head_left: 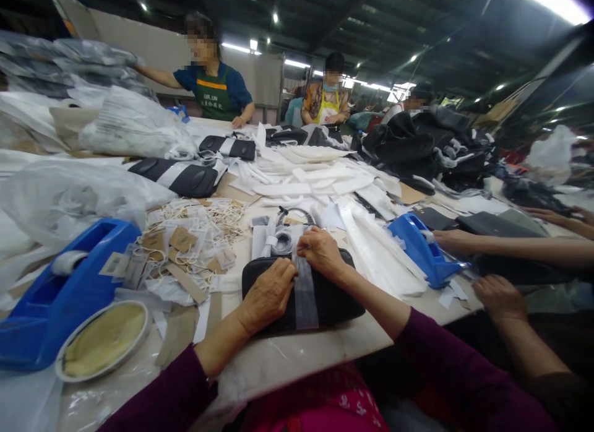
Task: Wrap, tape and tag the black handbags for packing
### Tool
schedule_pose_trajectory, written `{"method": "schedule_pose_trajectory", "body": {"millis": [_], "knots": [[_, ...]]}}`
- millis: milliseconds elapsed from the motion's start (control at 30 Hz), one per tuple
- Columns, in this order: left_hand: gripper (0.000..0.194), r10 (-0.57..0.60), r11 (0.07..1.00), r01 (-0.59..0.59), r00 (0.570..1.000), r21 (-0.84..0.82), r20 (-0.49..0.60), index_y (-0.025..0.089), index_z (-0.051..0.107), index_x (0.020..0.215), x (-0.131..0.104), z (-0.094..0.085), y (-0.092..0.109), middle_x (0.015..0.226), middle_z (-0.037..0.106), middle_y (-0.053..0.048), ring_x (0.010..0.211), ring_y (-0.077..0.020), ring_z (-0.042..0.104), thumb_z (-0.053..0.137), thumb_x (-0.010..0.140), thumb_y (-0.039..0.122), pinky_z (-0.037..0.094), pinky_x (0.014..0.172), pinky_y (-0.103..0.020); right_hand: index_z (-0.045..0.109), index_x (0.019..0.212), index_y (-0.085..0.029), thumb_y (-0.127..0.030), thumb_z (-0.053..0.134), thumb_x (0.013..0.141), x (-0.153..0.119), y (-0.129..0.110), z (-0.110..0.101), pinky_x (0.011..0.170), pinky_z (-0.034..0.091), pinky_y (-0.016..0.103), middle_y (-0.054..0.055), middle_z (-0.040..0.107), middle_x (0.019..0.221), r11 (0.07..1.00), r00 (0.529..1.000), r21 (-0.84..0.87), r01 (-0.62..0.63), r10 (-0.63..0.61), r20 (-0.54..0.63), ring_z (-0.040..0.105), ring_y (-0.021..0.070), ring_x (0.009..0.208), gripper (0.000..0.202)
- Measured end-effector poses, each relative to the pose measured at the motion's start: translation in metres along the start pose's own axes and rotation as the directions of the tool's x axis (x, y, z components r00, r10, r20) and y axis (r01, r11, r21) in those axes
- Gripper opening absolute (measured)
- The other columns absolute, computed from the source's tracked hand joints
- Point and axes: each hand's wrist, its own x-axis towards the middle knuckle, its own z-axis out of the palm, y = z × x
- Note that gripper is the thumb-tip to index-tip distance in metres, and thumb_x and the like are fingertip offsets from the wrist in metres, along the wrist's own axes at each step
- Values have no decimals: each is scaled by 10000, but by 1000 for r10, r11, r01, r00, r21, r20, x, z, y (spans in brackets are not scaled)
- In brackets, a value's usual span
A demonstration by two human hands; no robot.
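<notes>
A black bag (336, 296) lies flat near the table's front edge, with a pale translucent strip (306, 302) running down its middle. My left hand (271, 293) rests over the bag's left part, fingers pinched at the strip's upper left side. On the other side of the strip's top, my right hand (320, 252) is also closed in a pinch. What the fingertips hold is too small to make out. Just behind the bag, a coiled grey-white strap (281, 241) wrapped in clear film lies beside a dark ring-shaped handle.
Blue tape dispensers stand at left (88, 289) and right (420, 249). Tags with strings (190, 246) are heaped left of the bag, near a round dish (104, 340). White sheets (315, 172) and black bags (408, 141) lie behind. A co-worker's hands are at right; others work across the table.
</notes>
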Motion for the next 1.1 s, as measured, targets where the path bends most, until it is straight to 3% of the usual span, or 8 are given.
{"method": "schedule_pose_trajectory", "body": {"millis": [233, 333, 467, 600, 767, 867, 967, 1100], "knots": [[330, 18, 990, -26, 998, 136, 59, 200, 488, 1241, 2, 3, 3, 1048, 557, -97, 1003, -243, 531, 477, 911, 221, 506, 909, -442, 681, 697, -201, -119, 655, 757, 6, -2, -1, 701, 366, 305, 25, 669, 786, 998, 994, -56, -16, 22, 104, 538, 197, 858, 104], [366, 37, 981, -47, 998, 186, 56, 183, 501, 1259, 3, 5, 5, 1232, 524, -153, 1169, -287, 489, 498, 893, 208, 480, 973, -488, 695, 719, -194, -150, 642, 774, 8, -1, -1, 738, 368, 333, 59, 652, 864, 994, 991, -108, -9, 23, 130, 526, 219, 908, 88], [394, 102, 968, -119, 991, 222, 88, 149, 478, 1301, 5, 6, 4, 1449, 396, -162, 1381, -292, 308, 437, 909, 174, 372, 1101, -501, 692, 739, -180, -177, 634, 775, 11, 2, 4, 781, 371, 377, 104, 609, 963, 985, 991, -174, -8, 31, 130, 502, 255, 969, 68], [376, 73, 958, -113, 985, 265, 156, 137, 504, 1281, 8, 3, 4, 1451, 416, -154, 1392, -275, 305, 431, 917, 194, 315, 1142, -483, 671, 862, -137, -122, 577, 782, 17, 5, 13, 804, 372, 411, 140, 589, 1005, 981, 997, -194, 10, 5, 77, 491, 279, 988, 124], [396, 50, 954, -108, 977, 281, 206, 159, 496, 1297, 12, -3, 6, 1480, 389, -131, 1393, -257, 309, 457, 904, 189, 336, 1131, -464, 626, 822, -169, -103, 540, 805, 16, 22, 2, 766, 410, 325, 48, 581, 870, 957, 996, 290, 7, 21, -91, 529, 184, 841, 109], [411, 59, 948, -122, 975, 295, 213, 169, 482, 1316, 13, -3, 6, 1484, 387, -121, 1390, -248, 318, 451, 907, 184, 352, 1121, -460, 641, 824, -183, -204, 523, 856, -7, 60, -26, 710, 419, 276, 10, 589, 811, 807, 965, 591, 18, 142, -223, 541, 143, 751, 124], [417, 96, 935, -155, 976, 318, 195, 173, 474, 1332, 13, 1, 2, 1486, 385, -113, 1384, -241, 331, 440, 917, 200, 362, 1116, -442, 684, 847, -191, -306, 555, 845, -46, 125, -64, 687, 413, 271, 15, 640, 834, 767, 901, 636, -83, 330, -281, 556, 144, 746, 173], [465, 204, 908, -234, 971, 346, 121, 187, 450, 1367, 13, 9, -11, 1484, 392, -101, 1363, -253, 367, 472, 913, 287, 371, 1104, -423, 712, 884, -176, -340, 565, 789, -113, 226, -122, 626, 401, 269, 40, 681, 818, 733, 644, 569, -373, 646, -409, 550, 154, 696, 240]]}}
